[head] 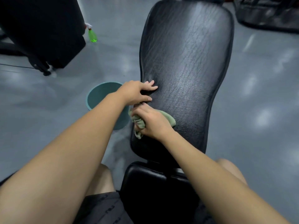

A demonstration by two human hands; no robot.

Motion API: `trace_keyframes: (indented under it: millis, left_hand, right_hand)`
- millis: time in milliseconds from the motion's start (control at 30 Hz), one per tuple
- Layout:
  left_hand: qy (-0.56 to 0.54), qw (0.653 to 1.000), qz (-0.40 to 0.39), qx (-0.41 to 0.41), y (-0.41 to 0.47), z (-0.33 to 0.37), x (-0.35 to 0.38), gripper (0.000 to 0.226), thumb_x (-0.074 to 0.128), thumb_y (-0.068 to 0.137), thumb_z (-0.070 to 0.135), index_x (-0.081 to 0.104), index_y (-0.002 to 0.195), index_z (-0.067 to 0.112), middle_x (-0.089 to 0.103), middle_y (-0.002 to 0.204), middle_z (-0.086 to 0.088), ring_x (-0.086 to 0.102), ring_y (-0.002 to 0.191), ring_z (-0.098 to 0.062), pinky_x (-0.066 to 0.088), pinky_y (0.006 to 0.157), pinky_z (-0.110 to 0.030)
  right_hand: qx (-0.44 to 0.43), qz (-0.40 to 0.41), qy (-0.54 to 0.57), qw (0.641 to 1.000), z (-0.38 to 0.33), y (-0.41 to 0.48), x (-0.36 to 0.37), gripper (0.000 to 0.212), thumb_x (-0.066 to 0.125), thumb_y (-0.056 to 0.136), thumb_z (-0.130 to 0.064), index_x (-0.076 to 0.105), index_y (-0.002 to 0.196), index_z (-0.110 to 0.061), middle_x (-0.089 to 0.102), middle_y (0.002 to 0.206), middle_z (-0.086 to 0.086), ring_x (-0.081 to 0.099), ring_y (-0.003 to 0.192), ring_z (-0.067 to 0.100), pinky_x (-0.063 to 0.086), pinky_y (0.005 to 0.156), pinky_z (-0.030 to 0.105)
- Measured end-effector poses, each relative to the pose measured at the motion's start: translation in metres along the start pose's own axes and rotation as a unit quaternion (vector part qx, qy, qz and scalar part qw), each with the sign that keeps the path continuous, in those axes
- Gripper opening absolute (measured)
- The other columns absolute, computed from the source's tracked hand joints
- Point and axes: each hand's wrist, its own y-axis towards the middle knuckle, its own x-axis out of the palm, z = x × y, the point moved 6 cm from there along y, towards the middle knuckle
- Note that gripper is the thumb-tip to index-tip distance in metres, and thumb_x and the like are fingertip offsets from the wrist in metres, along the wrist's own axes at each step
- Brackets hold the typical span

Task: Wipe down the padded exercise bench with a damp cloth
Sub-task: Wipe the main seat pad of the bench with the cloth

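The black padded bench back [186, 62] stretches away from me, its wrinkled vinyl glossy. Its separate seat pad [145, 178] lies between my knees. My left hand [137, 92] grips the pad's left edge, fingers on top and thumb curled round the side. Just below it my right hand [150, 122] holds a crumpled green cloth [169, 118] and presses it on the pad near the left edge. Part of the cloth hangs over the edge, and my hand hides part of it.
A teal bucket [100, 94] stands on the grey floor left of the bench, partly behind my left arm. A green spray bottle [92, 36] stands farther back beside a black machine [40, 29]. More dark equipment [267, 12] sits at the far right.
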Motion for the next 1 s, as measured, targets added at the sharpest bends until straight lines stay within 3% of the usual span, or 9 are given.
trace_keyframes:
  millis: [100,267,400,567,667,767,833,900,1000]
  left_hand:
    - [0.001,0.999,0.033,0.000,-0.007,-0.002,0.005,0.054,0.071,0.094,0.040,0.050,0.143,0.050,0.033,0.156,0.027,0.027,0.145,0.007,0.031,0.115,-0.028]
    - [-0.028,0.995,0.091,0.026,-0.016,-0.004,0.019,0.051,0.065,0.099,0.040,0.048,0.146,0.046,0.031,0.159,0.024,0.022,0.145,0.009,0.036,0.108,-0.026]
    - [-0.046,0.994,0.099,0.026,-0.016,-0.009,0.027,0.051,0.059,0.102,0.040,0.043,0.150,0.048,0.026,0.160,0.028,0.014,0.147,0.011,0.037,0.112,-0.028]
    - [-0.033,0.994,0.098,0.030,-0.018,-0.006,0.034,0.056,0.052,0.105,0.039,0.031,0.157,0.043,0.016,0.165,0.025,0.009,0.151,0.006,0.037,0.115,-0.033]
    - [-0.071,0.985,0.159,-0.006,-0.032,-0.003,0.042,0.065,0.048,0.107,0.032,0.015,0.163,0.031,0.006,0.170,0.013,0.007,0.156,-0.008,0.025,0.124,-0.043]
    - [-0.178,0.923,0.310,-0.140,-0.065,-0.013,0.056,0.061,0.043,0.107,0.021,0.018,0.163,0.023,0.023,0.168,0.003,0.023,0.152,-0.012,0.028,0.122,-0.040]
    - [-0.267,0.831,0.360,-0.331,-0.095,-0.028,0.077,0.054,0.040,0.106,0.020,0.029,0.158,0.021,0.043,0.156,-0.004,0.042,0.140,-0.023,0.038,0.109,-0.039]
    - [-0.341,0.725,0.320,-0.506,-0.117,-0.031,0.107,0.041,0.041,0.103,0.020,0.045,0.143,0.013,0.055,0.143,-0.015,0.053,0.126,-0.036,0.042,0.099,-0.040]
    - [-0.350,0.688,0.277,-0.572,-0.120,-0.019,0.124,0.035,0.038,0.102,0.026,0.052,0.126,0.004,0.059,0.133,-0.025,0.056,0.119,-0.043,0.042,0.092,-0.042]
  right_hand:
    - [-0.032,-0.019,0.033,0.999,0.002,-0.019,-0.011,0.034,0.072,0.076,-0.004,0.066,0.109,-0.004,0.063,0.125,0.010,0.055,0.123,0.031,0.042,0.110,0.039]
    - [-0.014,-0.057,0.003,0.998,0.038,-0.085,-0.063,0.039,0.075,0.086,-0.022,0.066,0.121,-0.010,0.056,0.143,0.004,0.048,0.140,0.023,0.037,0.117,0.040]
    - [0.032,0.010,-0.006,0.999,0.066,-0.128,-0.117,0.030,0.072,0.086,-0.017,0.068,0.114,-0.007,0.059,0.140,0.003,0.050,0.139,0.021,0.038,0.117,0.050]
    - [0.051,0.043,-0.010,0.998,0.070,-0.123,-0.118,0.025,0.065,0.080,-0.022,0.071,0.100,-0.010,0.066,0.130,-0.003,0.057,0.131,0.014,0.033,0.121,0.045]
    - [0.045,0.057,-0.015,0.997,0.064,-0.096,-0.100,0.023,0.066,0.078,-0.025,0.071,0.097,-0.014,0.067,0.126,-0.007,0.058,0.128,0.009,0.034,0.121,0.042]
    - [0.012,0.035,0.013,0.999,0.051,-0.058,-0.072,0.024,0.066,0.078,-0.025,0.070,0.098,-0.013,0.069,0.124,-0.004,0.058,0.127,0.010,0.029,0.123,0.034]
    - [-0.004,0.019,0.015,1.000,0.040,-0.028,-0.052,0.024,0.066,0.076,-0.025,0.068,0.097,-0.013,0.069,0.121,-0.001,0.060,0.123,0.014,0.030,0.122,0.034]
    - [-0.006,-0.009,0.013,1.000,0.027,0.002,-0.029,0.022,0.065,0.074,-0.023,0.066,0.094,-0.013,0.069,0.111,0.001,0.062,0.113,0.021,0.038,0.117,0.040]
    - [-0.020,-0.052,-0.005,0.998,0.014,0.031,-0.003,0.015,0.060,0.073,-0.021,0.060,0.088,-0.019,0.060,0.092,-0.004,0.058,0.094,0.024,0.048,0.096,0.046]
